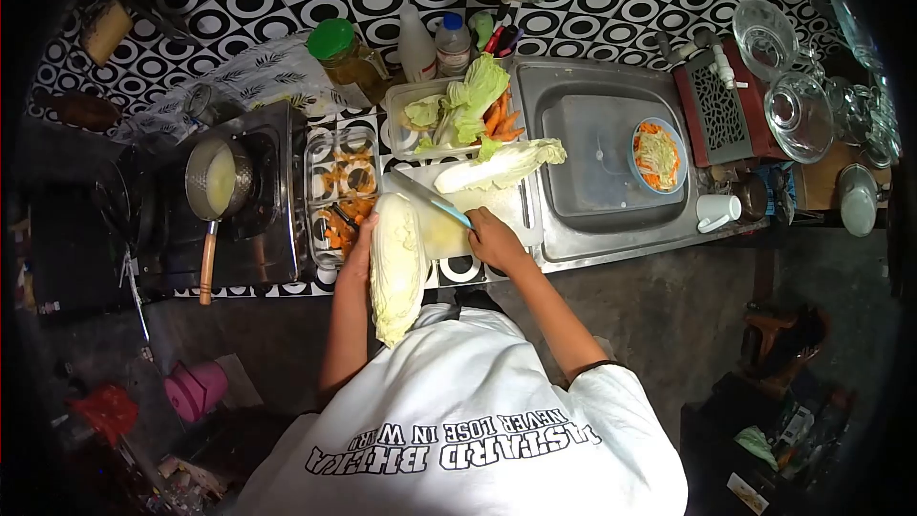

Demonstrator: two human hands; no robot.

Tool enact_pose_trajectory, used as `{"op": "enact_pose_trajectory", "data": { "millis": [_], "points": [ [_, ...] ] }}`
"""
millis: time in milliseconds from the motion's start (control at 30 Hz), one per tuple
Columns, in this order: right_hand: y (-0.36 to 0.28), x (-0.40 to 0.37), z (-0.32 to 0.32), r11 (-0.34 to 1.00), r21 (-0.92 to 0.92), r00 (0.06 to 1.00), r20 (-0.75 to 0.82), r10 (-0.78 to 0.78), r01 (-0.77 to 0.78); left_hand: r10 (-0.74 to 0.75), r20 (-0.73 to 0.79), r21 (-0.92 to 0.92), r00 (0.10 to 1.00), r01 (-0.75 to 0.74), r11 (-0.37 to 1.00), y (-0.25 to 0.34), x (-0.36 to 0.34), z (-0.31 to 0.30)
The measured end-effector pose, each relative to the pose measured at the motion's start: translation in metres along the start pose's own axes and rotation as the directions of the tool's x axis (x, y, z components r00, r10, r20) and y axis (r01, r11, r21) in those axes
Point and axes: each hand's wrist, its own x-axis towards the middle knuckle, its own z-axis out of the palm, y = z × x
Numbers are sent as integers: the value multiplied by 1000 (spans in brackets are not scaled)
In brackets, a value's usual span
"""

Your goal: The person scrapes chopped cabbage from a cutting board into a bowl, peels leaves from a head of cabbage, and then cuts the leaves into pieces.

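A pan (218,180) of pale liquid is seen on the stove (272,248), well to the left of the grip, and a glass dish (344,196) of cut carrot pieces lies just beside it. A napa cabbage (396,272) is grasped along its side by the left hand (361,250) and held at the near edge of the cutting board (482,205). A knife (432,199) is clenched by its blue handle in the right hand (497,241), with the blade laid across the board just beyond the cabbage (no cut into the head can be made out). Past the blade, a detached cabbage piece (501,164) lies on the board, with a tray (392,134) of greens and carrot sticks behind it. Well to the right of the grip, a bowl (657,155) of shredded vegetables is set in the sink (573,76). On this showing, the carrots and one bowlful are judged done and the cabbage head barely begun.
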Motion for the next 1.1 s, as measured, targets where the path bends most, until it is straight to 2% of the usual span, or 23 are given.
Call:
{"op": "enact_pose_trajectory", "data": {
  "millis": [200, 267, 300, 333, 400, 467, 500, 533, 567, 600, 667, 700, 733, 767, 800, 833, 900, 967, 1033, 1067, 1100],
  "points": [
    [-11, 2, 0, 997, -31, 997, 44, -63, 64, 59, 39, -101, 998, -55, 993, 28, -27, 7],
    [-15, 2, -3, 998, -37, 995, 80, -55, 58, 70, 19, -122, 997, -67, 990, 32, -24, 0],
    [-26, 1, -13, 998, -58, 988, 155, 11, -2, 71, 24, -120, 997, -67, 990, 34, -22, -4],
    [-33, 0, -17, 998, -61, 989, 149, 14, -5, 86, 78, -162, 993, -72, 984, 35, -20, -8],
    [-45, -2, -22, 991, -120, 997, 29, 70, -66, 101, 142, -199, 985, -71, 977, 42, -14, -13],
    [-67, 3, -32, 989, -115, 996, 17, 92, -89, 273, 129, -115, 953, -259, 959, 50, -9, -5],
    [-78, 6, -33, 982, 136, 990, 63, 126, -134, 296, 136, -86, 946, -286, 954, 61, -13, 8],
    [-90, 9, -32, 909, 377, 983, 113, 146, -178, 289, 151, -81, 945, -280, 957, 70, -16, 22],
    [-101, 13, -31, 810, 544, 972, 192, 135, -219, 292, 151, -102, 945, -279, 955, 78, -17, 36],
    [-98, 16, -16, 736, 651, 978, 192, 78, -186, 295, 153, -124, 943, -278, 953, 83, -13, 47],
    [-99, 22, 6, 582, 799, 988, 138, 66, -151, 269, 190, -114, 944, -251, 961, 90, 4, 62],
    [-96, 26, 15, 360, 910, 978, 183, 101, -207, 237, 183, -90, 954, -224, 970, 95, 9, 73],
    [-101, 30, 15, 362, 911, 980, 169, 109, -197, 205, 175, -65, 963, -197, 978, 99, 15, 84],
    [-106, 36, 14, 251, 959, 988, 108, 113, -134, 199, 139, -1, 970, -201, 980, 101, 24, 92],
    [-110, 39, 11, 135, 989, 991, 48, 125, -65, 172, 172, 26, 970, -179, 983, 105, 30, 98],
    [-112, 42, 5, 93, 992, 985, 65, 159, -81, 168, 203, 31, 965, -178, 984, 110, 37, 102],
    [-110, 54, -5, 110, 988, 973, 83, 216, -108, 164, 243, 37, 956, -178, 983, 116, 49, 107],
    [-113, 66, -14, 122, 983, 959, 101, 266, -138, 63, 170, 150, 983, -89, 985, 118, 57, 104],
    [-121, 79, -24, 65, 991, 934, 92, 347, -121, 74, 145, 217, 987, -105, 971, 122, 45, 109],
    [-121, 85, -26, 60, 991, 933, 89, 348, -117, 86, 111, 277, 990, -114, 954, 124, 39, 108],
    [-119, 89, -27, 92, 985, 930, 106, 351, -147, 93, 141, 302, 986, -132, 944, 119, 52, 102]
  ]
}}
